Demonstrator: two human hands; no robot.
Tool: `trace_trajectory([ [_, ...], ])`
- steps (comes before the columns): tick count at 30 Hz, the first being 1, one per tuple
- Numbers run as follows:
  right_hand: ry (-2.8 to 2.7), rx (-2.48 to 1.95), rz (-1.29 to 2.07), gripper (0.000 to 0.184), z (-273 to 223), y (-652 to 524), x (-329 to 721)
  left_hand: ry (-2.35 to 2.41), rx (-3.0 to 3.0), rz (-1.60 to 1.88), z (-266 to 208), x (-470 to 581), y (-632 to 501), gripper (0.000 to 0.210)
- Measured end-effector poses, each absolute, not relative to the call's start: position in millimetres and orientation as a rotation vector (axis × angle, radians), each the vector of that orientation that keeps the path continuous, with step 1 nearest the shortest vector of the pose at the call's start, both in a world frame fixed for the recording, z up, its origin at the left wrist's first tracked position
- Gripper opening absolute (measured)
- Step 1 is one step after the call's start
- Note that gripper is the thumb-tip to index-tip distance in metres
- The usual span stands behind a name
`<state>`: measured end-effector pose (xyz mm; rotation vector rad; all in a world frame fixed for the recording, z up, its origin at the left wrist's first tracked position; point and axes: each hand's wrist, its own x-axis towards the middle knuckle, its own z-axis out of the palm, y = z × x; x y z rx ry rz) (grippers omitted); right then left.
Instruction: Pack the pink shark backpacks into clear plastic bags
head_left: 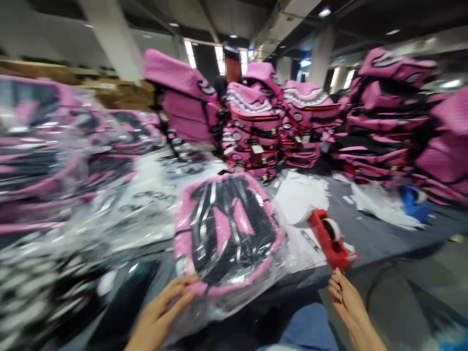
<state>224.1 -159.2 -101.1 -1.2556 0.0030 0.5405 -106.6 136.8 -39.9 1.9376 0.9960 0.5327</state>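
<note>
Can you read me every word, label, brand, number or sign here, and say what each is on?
None can be read.
Clear plastic left of the wrapped pink bag: dark print, too blurred.
White tag on the middle pink stack: too small.
White paper beside the red tape holder: a dark mark; I can't tell whether it is writing.

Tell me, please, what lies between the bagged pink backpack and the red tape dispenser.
In the head view, white paper lies between the bagged pink backpack and the red tape dispenser, with a grey shape on it I cannot identify.
</note>
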Motion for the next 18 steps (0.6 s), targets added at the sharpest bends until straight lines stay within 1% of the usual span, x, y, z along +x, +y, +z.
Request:
trace_trajectory([
  [3, -0.222, -1.222, 1.059, 0.057, -92, -126, 184, 0.895, 1.898, 0.575, -22, -95, 122, 0.044],
  [5, -0.448, -1.276, 1.188, 0.052, -77, -110, 169, 0.835, 1.873, 0.611, -18, -92, 124, 0.039],
  [7, -0.760, -1.352, 1.148, 0.050, -54, -92, 164, 0.811, 1.876, 0.624, -19, -93, 127, 0.030],
  [10, -1.401, -1.404, 0.973, 0.044, -12, -57, 163, 0.818, 1.845, 0.670, -23, -95, 127, 0.019],
  [13, -1.976, -1.350, 0.785, 0.038, 25, -17, 155, 0.812, 1.812, 0.709, -26, -94, 124, 0.016],
  [15, -2.208, -1.292, 0.666, 0.036, 38, 12, 144, 0.812, 1.820, 0.713, -27, -93, 123, 0.016],
  [18, -2.455, -1.236, 0.453, 0.030, 38, 56, 128, 0.825, 1.836, 0.712, -30, -93, 124, 0.014],
])
